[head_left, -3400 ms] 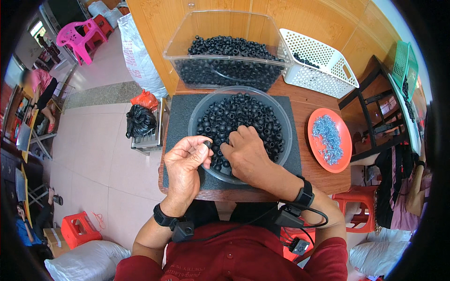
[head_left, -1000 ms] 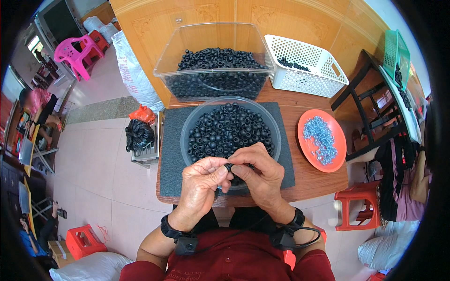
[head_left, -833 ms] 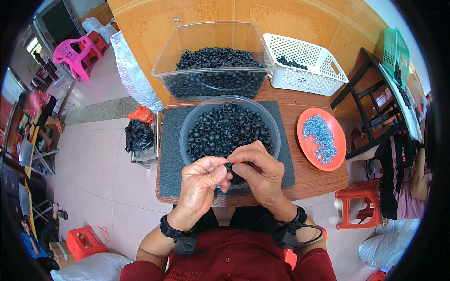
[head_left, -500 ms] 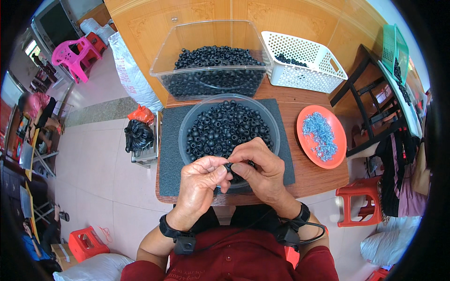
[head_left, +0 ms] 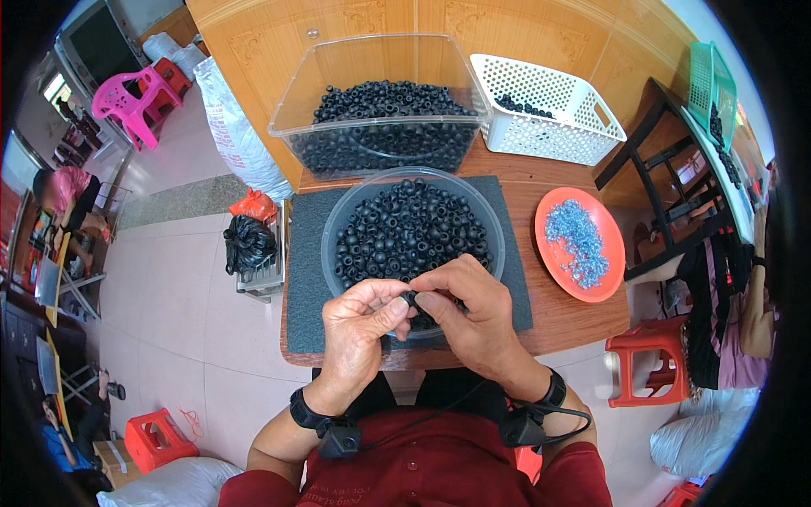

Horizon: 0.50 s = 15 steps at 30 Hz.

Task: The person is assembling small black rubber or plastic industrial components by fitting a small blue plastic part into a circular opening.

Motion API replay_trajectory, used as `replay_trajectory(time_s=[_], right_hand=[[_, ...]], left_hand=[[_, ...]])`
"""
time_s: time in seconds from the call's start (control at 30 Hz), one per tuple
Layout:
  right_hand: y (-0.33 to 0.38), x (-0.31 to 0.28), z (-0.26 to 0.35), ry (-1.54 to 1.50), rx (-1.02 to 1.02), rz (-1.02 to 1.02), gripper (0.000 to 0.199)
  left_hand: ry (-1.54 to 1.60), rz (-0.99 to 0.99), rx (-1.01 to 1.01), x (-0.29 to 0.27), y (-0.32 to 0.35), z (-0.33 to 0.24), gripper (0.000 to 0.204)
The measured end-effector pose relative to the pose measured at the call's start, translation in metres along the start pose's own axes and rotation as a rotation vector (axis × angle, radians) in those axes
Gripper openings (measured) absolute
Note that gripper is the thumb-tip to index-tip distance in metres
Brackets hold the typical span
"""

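Over the near rim of a round clear tub (head_left: pixel 328 239), my left hand (head_left: pixel 358 323) and my right hand (head_left: pixel 470 314) meet. Between the fingertips of my left hand is a small black ring-shaped part (head_left: pixel 410 297). The thumb and forefinger of my right hand are pinched at the same part; anything smaller between them is hidden. The tub is heaped with many similar black parts (head_left: pixel 405 224). To the right, an orange plate (head_left: pixel 547 196) bears a pile of small clear bluish pieces (head_left: pixel 577 237).
Under the tub lies a dark grey mat (head_left: pixel 306 304) on a wooden table (head_left: pixel 583 325). Behind it stand a large clear bin (head_left: pixel 291 101) of black parts and a white perforated basket (head_left: pixel 549 148). A red stool (head_left: pixel 650 346) and another person's arm (head_left: pixel 760 296) are at the right.
Both hands stay together at the black part, with only a slight shift of fingers and wrists. The person's arm at the far right has moved.
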State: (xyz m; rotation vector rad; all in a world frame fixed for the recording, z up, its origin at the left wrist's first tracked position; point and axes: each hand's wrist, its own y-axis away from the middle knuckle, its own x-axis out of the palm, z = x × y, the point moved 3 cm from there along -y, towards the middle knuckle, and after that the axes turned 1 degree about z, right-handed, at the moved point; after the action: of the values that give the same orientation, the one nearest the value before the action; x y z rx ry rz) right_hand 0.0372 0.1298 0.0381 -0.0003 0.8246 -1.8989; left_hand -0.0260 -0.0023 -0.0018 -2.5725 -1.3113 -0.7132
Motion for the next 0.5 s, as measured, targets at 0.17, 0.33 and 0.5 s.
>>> replay_trajectory(time_s=[0.17, 0.33, 0.5], right_hand=[[0.0017, 0.0019, 0.0017, 0.051, 0.004, -0.024, 0.012], [0.0038, 0.0040, 0.0006, 0.079, -0.010, -0.035, 0.012], [0.0068, 0.0042, 0.0000, 0.109, -0.112, -0.088, 0.017]], left_hand=[[0.013, -0.005, 0.001, 0.0003, -0.0006, 0.0020, 0.017], [-0.014, -0.006, 0.011, -0.0007, 0.0003, 0.0017, 0.017], [0.026, 0.004, -0.022, 0.0024, 0.0000, 0.0009, 0.019]])
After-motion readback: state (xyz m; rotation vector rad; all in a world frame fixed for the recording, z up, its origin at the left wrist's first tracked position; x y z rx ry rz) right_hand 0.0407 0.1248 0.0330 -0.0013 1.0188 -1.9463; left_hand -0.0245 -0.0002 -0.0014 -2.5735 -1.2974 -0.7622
